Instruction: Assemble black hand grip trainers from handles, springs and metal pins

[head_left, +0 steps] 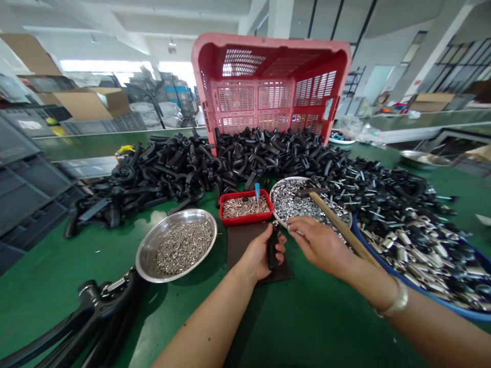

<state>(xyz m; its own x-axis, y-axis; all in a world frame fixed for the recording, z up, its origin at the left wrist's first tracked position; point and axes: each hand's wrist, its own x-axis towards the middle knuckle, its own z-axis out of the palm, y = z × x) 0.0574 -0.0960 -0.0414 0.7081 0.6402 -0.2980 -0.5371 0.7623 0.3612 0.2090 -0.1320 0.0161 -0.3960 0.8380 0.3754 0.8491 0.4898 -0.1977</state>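
My left hand (261, 255) is closed around a black plastic handle part (272, 249), held upright over a dark brown mat (240, 240) on the green table. My right hand (320, 244) is just right of it, fingers pinched together at the part's top end near a small metal piece; what they pinch is too small to name. A wooden-handled hammer (337, 225) lies across the round metal bowl of shiny metal parts (295, 204) behind my right hand.
A small red tray of metal pins (245, 207) and a round steel pan of small rings (176, 245) sit close by. Black plastic parts (230, 158) are heaped before a tipped red crate (268, 87). A blue tub (422, 245) holds assembled pieces. Black parts (92, 312) lie at lower left.
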